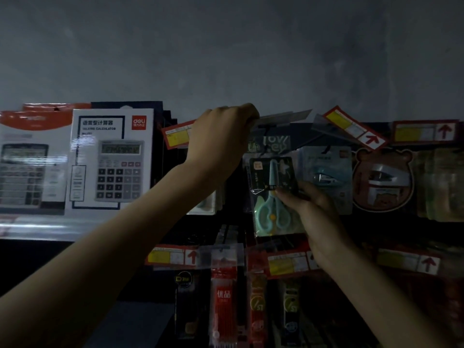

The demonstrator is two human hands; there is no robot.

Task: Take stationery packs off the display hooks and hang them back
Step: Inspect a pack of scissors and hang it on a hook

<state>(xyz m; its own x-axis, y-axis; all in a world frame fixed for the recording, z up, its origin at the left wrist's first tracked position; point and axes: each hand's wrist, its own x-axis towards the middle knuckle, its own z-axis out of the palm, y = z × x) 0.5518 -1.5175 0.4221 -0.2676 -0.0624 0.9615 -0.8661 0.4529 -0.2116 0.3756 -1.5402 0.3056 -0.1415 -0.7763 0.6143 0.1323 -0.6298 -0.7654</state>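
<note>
A clear pack with light-blue scissors (272, 197) on a black card hangs in the top row of the dim display. My right hand (308, 209) pinches its right edge at mid height. My left hand (221, 139) reaches up over the same hook and grips the flipped-up price tag holder (283, 116) at its left end. The hook itself is mostly hidden behind the tag and the pack's header (275, 143).
Boxed calculators (110, 159) stand on a shelf at left. To the right hang a stapler pack (326, 177) and a bear-shaped pack (383, 182). Below hang refill packs (223, 302) under red price tags (173, 257). A grey wall rises above.
</note>
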